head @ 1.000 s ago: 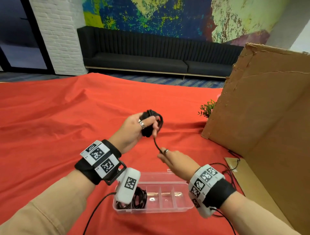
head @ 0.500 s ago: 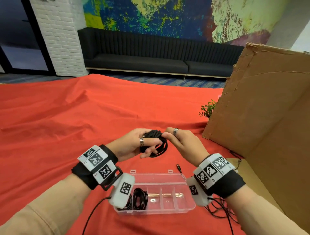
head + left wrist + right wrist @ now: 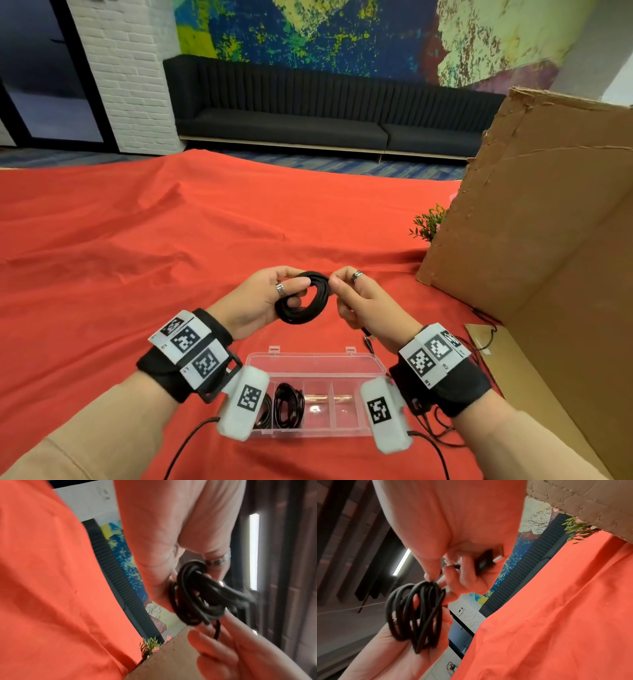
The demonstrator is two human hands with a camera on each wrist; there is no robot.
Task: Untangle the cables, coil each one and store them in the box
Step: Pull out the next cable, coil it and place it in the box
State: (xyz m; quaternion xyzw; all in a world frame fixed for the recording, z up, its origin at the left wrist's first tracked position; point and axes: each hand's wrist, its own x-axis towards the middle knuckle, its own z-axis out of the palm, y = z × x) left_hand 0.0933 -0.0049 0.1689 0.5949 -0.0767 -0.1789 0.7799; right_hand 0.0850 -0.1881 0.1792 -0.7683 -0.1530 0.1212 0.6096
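Mid-frame, the left hand [image 3: 255, 301] holds the cable [image 3: 303, 298] coil; the right hand [image 3: 363, 301] pinches its end. Tuck the end in snugly, then drop it into the box [image 3: 315, 358] below.

cardboard sheet [image 3: 548, 240] cropped, leftmost compartment coil [image 3: 263, 409] half-hidden

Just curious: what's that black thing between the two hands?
A coiled black cable, held by the left hand and pinched by the right hand; clearest in the head view.
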